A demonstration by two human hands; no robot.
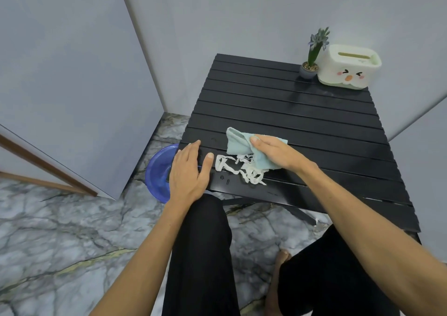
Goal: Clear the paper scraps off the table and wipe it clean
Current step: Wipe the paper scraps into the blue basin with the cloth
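Note:
White paper scraps (242, 168) lie bunched near the front left corner of the black slatted table (302, 117). My right hand (273, 152) presses a light blue cloth (239, 141) flat on the table, just behind and to the right of the scraps. At the table's left edge rests my left hand (191, 170), fingers spread and holding nothing, its thumb close to the scraps. A blue bin (158, 170) stands on the floor below that edge, partly hidden by the left hand.
A small potted plant (312, 59) and a white tissue box (348, 67) with a cartoon face stand at the table's far right corner. Grey walls close in at the back and left. My knees in black trousers sit at the table's front edge over a marble floor.

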